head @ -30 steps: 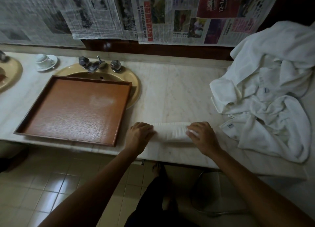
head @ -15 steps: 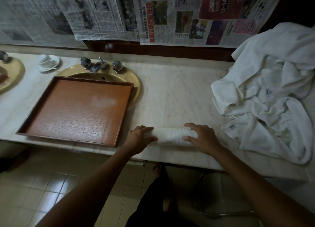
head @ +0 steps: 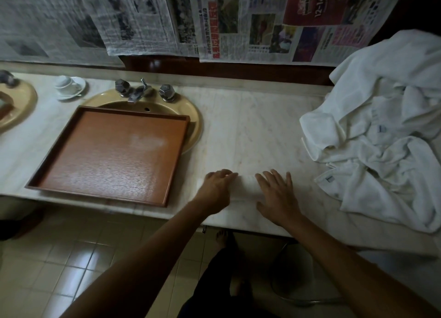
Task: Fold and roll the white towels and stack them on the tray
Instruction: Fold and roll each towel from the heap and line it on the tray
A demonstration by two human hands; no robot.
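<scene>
At the far left of the marble counter (head: 250,131) a white cup on its saucer (head: 69,87) stands beside the tap handles (head: 143,92) of a yellowish basin (head: 193,121). Laid partly over that basin, the brown wooden tray (head: 112,150) holds no towels at all, so by the look of things the stacking has not begun. Just right of the tray, near the counter's front edge, lies one rolled towel (head: 245,186), a short, tight white cylinder lying crosswise, its surface blurred so that I cannot tell whether the loose end is tucked. The left hand (head: 216,190) rests on its left end with the fingers bent lightly over it; whether it truly grips or only presses is not clear. The right hand (head: 278,194) lies on its right end with fingers straight and spread, pressing flat rather than clasping. This first roll looks finished or nearly so and, I judge, needs only to be carried across to the tray. Further right sits the pile of loose towels (head: 381,145), crumpled and overlapping, small labels showing on a few hems; all of these remain to be folded, rolled and stacked, so most of the job lies ahead.
</scene>
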